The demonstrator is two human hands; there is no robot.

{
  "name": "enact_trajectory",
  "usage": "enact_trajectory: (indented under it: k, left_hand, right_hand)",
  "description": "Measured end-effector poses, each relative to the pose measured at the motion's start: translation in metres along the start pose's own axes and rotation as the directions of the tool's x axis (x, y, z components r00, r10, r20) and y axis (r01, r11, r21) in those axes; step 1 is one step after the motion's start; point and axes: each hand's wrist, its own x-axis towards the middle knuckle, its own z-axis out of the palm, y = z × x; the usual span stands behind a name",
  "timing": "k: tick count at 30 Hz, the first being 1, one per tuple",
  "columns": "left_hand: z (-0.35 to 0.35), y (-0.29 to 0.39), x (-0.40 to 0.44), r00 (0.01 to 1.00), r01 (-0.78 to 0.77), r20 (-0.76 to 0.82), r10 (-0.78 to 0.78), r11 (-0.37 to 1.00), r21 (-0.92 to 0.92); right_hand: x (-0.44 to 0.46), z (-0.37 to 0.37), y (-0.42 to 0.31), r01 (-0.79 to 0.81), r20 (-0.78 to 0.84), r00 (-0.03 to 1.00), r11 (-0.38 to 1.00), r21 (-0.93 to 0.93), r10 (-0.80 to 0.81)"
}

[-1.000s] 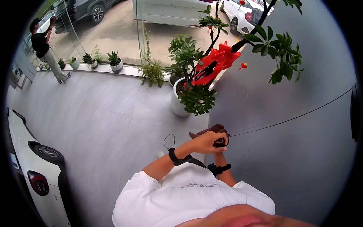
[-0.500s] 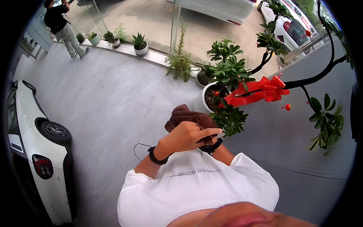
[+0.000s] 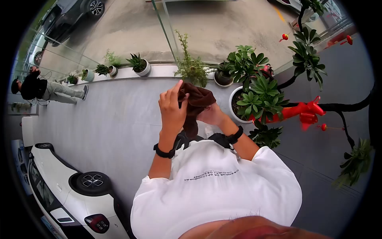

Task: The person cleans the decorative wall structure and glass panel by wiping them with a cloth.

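Note:
A crumpled dark-brown cloth point(image 3: 198, 99) is held up in front of my chest between both hands, one end hanging down. On its left side, my left hand point(image 3: 172, 109) grips the cloth's edge, fingers pointing upward and thumb against the fabric. My right hand point(image 3: 212, 115) is closed on the lower right of the cloth, its fingers partly hidden by the folds. Each wrist wears a black band.
A large white pot point(image 3: 235, 104) with a leafy tree and red ribbon point(image 3: 308, 113) stands close on my right. Small potted plants line the glass wall's white ledge point(image 3: 163, 71). A white car point(image 3: 71, 191) is at the left; a person point(image 3: 36, 87) stands far left.
My view has turned right and tilted. Both hands have lifted the cloth away from my chest, and my left hand, formerly across in front of it, is now at its left side.

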Motion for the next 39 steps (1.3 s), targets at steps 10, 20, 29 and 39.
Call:
enact_trajectory:
  k: [10,20,29,39]
  left_hand:
    - [0.018,-0.144,0.144,0.971,0.045,0.218,0.097,0.823,-0.566]
    - [0.03,-0.196,0.387,0.941,-0.191,-0.336,0.042,0.885,-0.425]
    - [0.049,-0.161,0.515,0.831,-0.332,-0.546,0.107,0.882,-0.333]
    - [0.074,-0.173,0.538,0.789,-0.336,-0.603,0.119,0.905,-0.261]
  right_hand:
    - [0.141,-0.039,-0.036,0.419,-0.729,0.468,0.852,-0.315,-0.499]
    - [0.267,0.0,-0.246,0.392,-0.034,0.104,0.072,-0.917,-0.994]
    - [0.399,0.05,-0.373,-0.217,0.802,0.154,-0.812,-0.542,-0.577]
    - [0.408,0.025,-0.446,-0.288,0.794,0.274,-0.834,-0.47,-0.542]
